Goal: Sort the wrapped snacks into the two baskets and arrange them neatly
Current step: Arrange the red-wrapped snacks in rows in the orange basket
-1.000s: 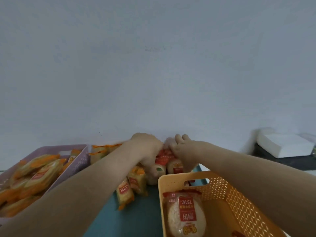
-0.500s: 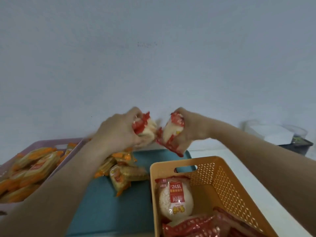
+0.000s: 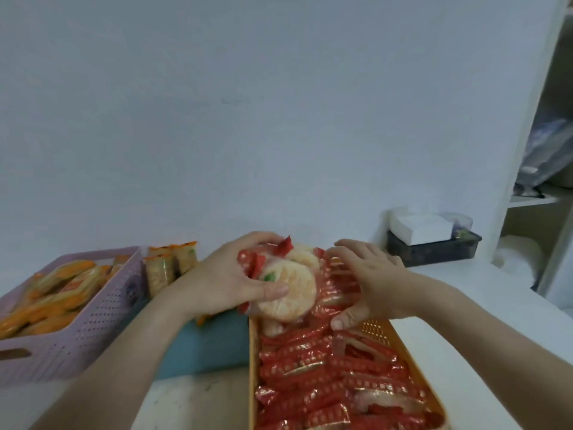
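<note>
- The left hand [image 3: 223, 280] grips a small bunch of round red-wrapped snacks [image 3: 288, 290], fingers curled over the top and thumb pressed on the front cake, just above the far end of the orange basket [image 3: 251, 367]
- The right hand [image 3: 372, 280] arches over the far row of red packets [image 3: 325, 383] in that basket, fingers spread on top and thumb pinching from the near side, seemingly bracing them to make room
- The basket looks nearly full of red packets in tight rows, so the step in hand is likely to slot this bunch into the far end
- To do it well, use the right hand to push the standing row toward the near end, lower the bunch on edge into the opening, and let go only once the cakes lean on their neighbours
- Ease the grip; the cakes look brittle and the wrappers slippery, so one may slide out over the rim onto the teal mat [image 3: 210, 346]
- The purple basket [image 3: 93, 330] on the left holds the orange-wrapped snacks [image 3: 59, 290]; a few loose orange packets [image 3: 169, 265] stand just beyond it on the bench [image 3: 465, 321] and seem not yet sorted
</note>
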{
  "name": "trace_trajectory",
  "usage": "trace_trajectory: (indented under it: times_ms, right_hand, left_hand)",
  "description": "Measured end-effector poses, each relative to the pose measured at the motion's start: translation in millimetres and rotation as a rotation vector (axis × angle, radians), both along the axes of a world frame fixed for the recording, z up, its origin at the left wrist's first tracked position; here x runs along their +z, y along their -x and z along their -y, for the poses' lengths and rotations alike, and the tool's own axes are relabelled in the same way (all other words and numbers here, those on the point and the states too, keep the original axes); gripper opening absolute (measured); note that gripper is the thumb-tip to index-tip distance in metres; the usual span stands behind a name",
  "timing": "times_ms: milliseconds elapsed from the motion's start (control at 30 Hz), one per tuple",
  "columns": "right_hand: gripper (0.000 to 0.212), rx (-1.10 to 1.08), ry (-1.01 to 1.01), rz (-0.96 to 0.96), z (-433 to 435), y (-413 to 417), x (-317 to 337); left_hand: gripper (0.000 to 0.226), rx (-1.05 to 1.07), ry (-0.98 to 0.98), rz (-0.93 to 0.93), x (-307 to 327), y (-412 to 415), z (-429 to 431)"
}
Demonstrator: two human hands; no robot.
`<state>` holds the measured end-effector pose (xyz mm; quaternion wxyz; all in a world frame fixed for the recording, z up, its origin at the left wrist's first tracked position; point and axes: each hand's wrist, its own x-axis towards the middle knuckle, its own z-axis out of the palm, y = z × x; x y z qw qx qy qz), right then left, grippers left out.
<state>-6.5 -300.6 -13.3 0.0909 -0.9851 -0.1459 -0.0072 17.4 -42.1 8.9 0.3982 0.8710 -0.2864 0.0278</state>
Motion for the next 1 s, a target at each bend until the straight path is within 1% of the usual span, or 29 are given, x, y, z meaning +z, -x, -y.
trace_trajectory:
  times_ms: [33,67,100,133,167,200,233,300,333,367,433,467,500,567,633,700,733,800,833,867,933,1000]
  right_hand:
    - [0.113,0.006,-0.021,-0.035,2.0,1.7,1.9]
    - [0.109,0.01,-0.131,-0.074,3.9,4.7,6.5]
    - [0.103,0.005,-0.309,-0.092,5.4,6.7,10.9]
    - [0.094,-0.005,-0.527,-0.082,5.7,10.2,14.9]
    - [0.084,-0.02,-0.726,-0.061,5.5,10.4,16.2]
    - [0.076,-0.03,-0.826,-0.05,4.1,11.6,17.8]
    - [0.072,-0.012,-0.793,-0.065,2.6,11.6,18.4]
    - [0.075,0.079,-0.536,-0.147,-0.9,11.2,14.6]
    - [0.077,0.109,-0.412,-0.157,-1.6,11.2,11.9]
    - [0.079,0.117,-0.344,-0.134,-1.3,11.1,10.0]
    - [0.077,0.099,-0.301,-0.065,0.6,11.5,10.7]
    - [0.073,0.086,-0.281,-0.04,2.1,12.6,11.7]
    - [0.069,0.07,-0.254,-0.018,4.0,13.1,13.7]
    - [0.064,0.057,-0.254,-0.021,9.0,13.0,14.2]
    - [0.071,0.084,-0.271,-0.1,9.9,12.3,13.9]
    - [0.084,0.129,-0.175,-0.165,4.1,12.8,10.0]
    - [0.086,0.143,-0.122,-0.145,-0.3,13.6,7.2]
    - [0.081,0.128,-0.105,-0.012,-8.0,17.5,3.2]
    - [0.074,0.112,-0.116,0.067,-10.2,20.0,2.1]
    - [0.066,0.104,-0.11,0.146,-11.5,22.9,0.8]
    - [0.048,0.107,-0.033,0.305,-11.5,26.4,-1.2]
    - [0.035,0.121,0.039,0.383,-9.7,29.5,-1.2]
  left_hand:
    - [0.089,0.019,-0.2,0.03,-0.4,2.5,2.3]
    - [0.1,0.074,-0.371,0.086,-1.3,4.8,4.7]
    - [0.106,0.14,-0.467,0.162,-1.8,8.2,8.2]
    - [0.104,0.195,-0.481,0.242,-2.2,11.8,11.9]
    - [0.096,0.233,-0.429,0.32,-3.6,14.3,16.7]
    - [0.085,0.262,-0.347,0.375,-5.3,17.0,21.6]
    - [0.072,0.288,-0.259,0.413,-7.5,17.2,26.7]
    - [0.05,0.334,-0.144,0.463,-10.4,15.8,36.3]
    - [0.04,0.331,-0.132,0.468,-10.5,14.4,38.4]
    - [0.033,0.305,-0.143,0.456,-10.1,13.7,39.0]
    - [0.028,0.22,-0.177,0.404,-9.6,11.2,33.6]
    - [0.029,0.182,-0.178,0.41,-10.7,9.2,29.0]
    - [0.031,0.16,-0.179,0.457,-10.8,7.3,24.0]
    - [0.041,0.162,-0.257,0.612,-13.9,7.8,16.0]
    - [0.056,0.147,-0.422,0.728,-16.8,14.4,14.2]
    - [0.072,0.086,-0.6,0.77,-19.3,22.8,18.9]
    - [0.075,0.058,-0.669,0.785,-21.0,24.4,21.3]
    - [0.075,0.022,-0.738,0.814,-24.2,24.7,25.2]
    - [0.077,0.019,-0.732,0.825,-23.7,24.6,25.8]
    - [0.079,0.024,-0.698,0.831,-23.5,24.7,24.8]
    - [0.077,0.046,-0.609,0.811,-22.0,25.6,21.3]
    - [0.074,0.061,-0.576,0.721,-19.8,28.2,18.9]
